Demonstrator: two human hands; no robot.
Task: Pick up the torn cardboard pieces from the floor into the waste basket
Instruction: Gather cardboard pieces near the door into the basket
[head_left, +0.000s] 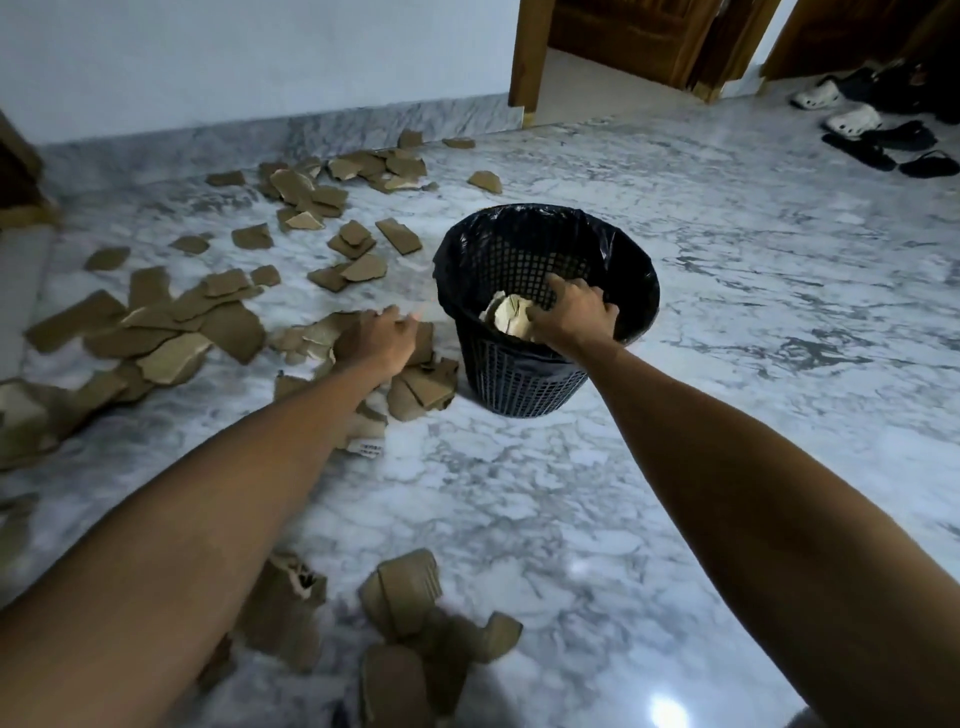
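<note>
While your right hand (574, 312) reaches down inside the waste basket (524, 384), its fingers curl around pale cardboard pieces (511, 319) at the mouth of the black liner (631, 283). Your left hand (382, 338) stretches over the torn cardboard (228, 332) just left of the basket — fingers extended, gripping nothing that shows. More brown scraps lie scattered across the marble floor (701, 234) toward the wall, and a heap (415, 623) sits near your left forearm. Sandals (883, 140) lie by the doorway — well apart.
</note>
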